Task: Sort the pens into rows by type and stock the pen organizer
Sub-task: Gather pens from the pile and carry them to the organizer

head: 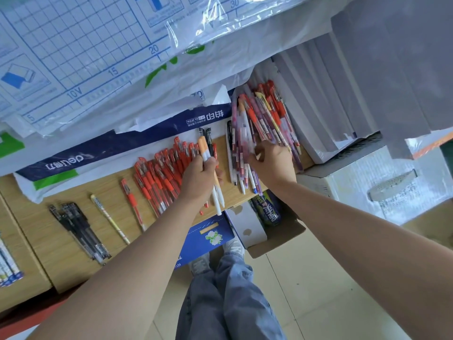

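Note:
On a wooden shelf (73,192) pens lie in groups. My left hand (199,176) grips a small bunch of pens (208,153), white with orange caps plus black ones, held upright over a row of red pens (164,173). My right hand (272,160) reaches into a mixed pile of purple, red and white pens (259,119), its fingers curled among them. Further left lie a single red pen (132,202), a yellowish patterned pen (110,219) and a bunch of black pens (78,229).
Plastic-wrapped paper packs (98,57) and a blue Deli pack (147,143) lie behind the pens. Grey dividers (331,94) stand at the right. Below the shelf edge sit an open cardboard box (269,231) and a blue box (208,236). My legs stand on the tiled floor.

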{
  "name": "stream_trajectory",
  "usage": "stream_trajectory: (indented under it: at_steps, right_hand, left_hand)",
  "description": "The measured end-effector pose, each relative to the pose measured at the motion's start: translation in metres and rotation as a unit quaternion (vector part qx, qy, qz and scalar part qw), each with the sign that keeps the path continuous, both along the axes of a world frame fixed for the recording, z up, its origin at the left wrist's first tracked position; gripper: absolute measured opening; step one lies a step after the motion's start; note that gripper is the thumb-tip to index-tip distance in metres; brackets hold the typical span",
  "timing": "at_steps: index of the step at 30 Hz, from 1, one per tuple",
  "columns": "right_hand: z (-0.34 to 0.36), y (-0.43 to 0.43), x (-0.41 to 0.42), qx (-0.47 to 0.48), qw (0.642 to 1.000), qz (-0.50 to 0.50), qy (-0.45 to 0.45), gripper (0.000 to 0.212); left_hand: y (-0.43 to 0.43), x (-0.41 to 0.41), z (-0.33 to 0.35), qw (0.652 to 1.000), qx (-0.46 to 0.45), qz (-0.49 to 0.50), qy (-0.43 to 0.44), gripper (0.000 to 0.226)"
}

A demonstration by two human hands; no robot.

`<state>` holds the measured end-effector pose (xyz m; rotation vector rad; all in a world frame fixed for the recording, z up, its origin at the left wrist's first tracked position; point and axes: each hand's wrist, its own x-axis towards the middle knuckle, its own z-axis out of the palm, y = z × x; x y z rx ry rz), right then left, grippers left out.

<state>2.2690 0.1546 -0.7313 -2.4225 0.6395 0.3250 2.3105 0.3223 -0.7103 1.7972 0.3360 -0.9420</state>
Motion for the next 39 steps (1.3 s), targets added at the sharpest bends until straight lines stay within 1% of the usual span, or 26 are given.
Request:
stream_trajectory:
  at_steps: [2,4,7,11,13,14,16,18,22,24,26,28,30,32,34,36,37,39]
  right_hand:
    - [0.008,-0.001,-0.007,0.043,0.997,0.056,-0.020,0.011]
    - [0.014,0.001,-0.014,0.088,0.989,0.115,-0.019,0.012]
    - [0.018,0.006,-0.020,0.125,0.973,0.190,-0.032,0.022]
    - [0.019,0.007,-0.020,0.135,0.967,0.216,-0.011,0.025]
    - [0.018,0.004,-0.022,0.107,0.976,0.188,-0.004,0.031]
    - [0.016,0.002,-0.022,0.074,0.986,0.150,-0.009,0.033]
    - [0.010,-0.002,-0.023,-0.019,0.998,0.065,-0.008,0.024]
    - [0.003,-0.004,-0.023,-0.069,0.997,0.027,0.033,0.019]
    - [-0.008,0.010,-0.021,-0.030,0.993,0.055,0.104,0.019]
    - [-0.010,0.021,-0.018,-0.039,0.989,0.087,0.116,0.020]
    - [-0.008,0.026,-0.016,-0.040,0.991,0.086,0.093,0.018]
    - [-0.006,0.024,-0.015,-0.041,0.997,0.041,0.048,0.016]
    - [-0.001,0.014,-0.014,-0.066,0.997,-0.019,0.016,0.020]
    - [0.002,0.001,-0.015,-0.098,0.994,-0.050,0.016,0.029]
    - [0.002,-0.007,-0.016,-0.113,0.992,-0.039,0.038,0.031]
    - [-0.001,-0.006,-0.014,-0.104,0.994,-0.002,0.039,0.025]
    - [-0.005,-0.003,-0.013,-0.090,0.995,0.015,0.033,0.023]
    - [-0.010,0.006,-0.011,-0.068,0.997,0.038,0.025,0.032]
  left_hand:
    - [-0.003,0.001,0.001,1.000,-0.006,-0.001,0.004,0.021]
    - [-0.009,0.002,0.004,1.000,-0.006,0.003,0.016,0.019]
    - [-0.018,0.003,0.005,0.999,-0.008,0.015,0.034,0.021]
    - [-0.018,0.003,0.008,0.999,-0.005,0.003,0.034,0.023]
    - [-0.015,0.003,0.008,1.000,0.004,-0.004,0.027,0.022]
    - [-0.012,0.003,0.008,1.000,0.012,-0.008,0.023,0.021]
    - [-0.007,0.002,0.005,1.000,0.021,-0.007,0.012,0.020]
    - [-0.001,0.000,0.001,1.000,0.028,-0.011,0.009,0.027]
    - [0.008,-0.003,-0.005,0.999,0.027,-0.027,0.016,0.022]
    - [0.010,-0.003,-0.004,0.999,0.033,-0.024,0.011,0.021]
    - [0.014,-0.004,-0.003,0.999,0.034,-0.017,0.008,0.021]
    - [0.016,-0.003,-0.002,0.999,0.037,-0.026,0.009,0.024]
    - [0.018,-0.004,-0.003,0.999,0.032,-0.033,0.008,0.024]
    - [0.018,-0.004,-0.002,0.999,0.027,-0.033,0.007,0.023]
    - [0.017,-0.004,0.000,0.999,0.019,-0.030,0.008,0.026]
    - [0.016,-0.004,0.000,1.000,0.018,-0.025,0.008,0.031]
    - [0.015,-0.004,0.000,1.000,0.015,-0.023,0.007,0.027]
    - [0.013,-0.004,0.000,1.000,0.010,-0.020,0.005,0.022]
